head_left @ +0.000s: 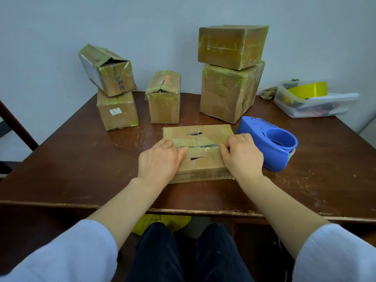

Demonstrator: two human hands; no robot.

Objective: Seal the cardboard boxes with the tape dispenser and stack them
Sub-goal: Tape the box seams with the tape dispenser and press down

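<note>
Left grip [157, 159] spread flat on the flat box [215, 132] at its left edge, thumb along the taped seam; right grip [243, 154] bent-fingered at the right edge, pinching or merely pressing impossible to tell. Box central, near the front edge of the surface [81, 159]. Just right of it, touching nothing visible, the tape dispenser [268, 143]. Behind that, a two-box stack [225, 94]. Open room front left

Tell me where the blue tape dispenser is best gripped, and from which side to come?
Likely the blue tape dispenser takes a grip across its rounded shell, just behind the open ring, from above with the right hand, which lies beside it on the flat cardboard box. The ring faces up and both flanks look free.
</note>
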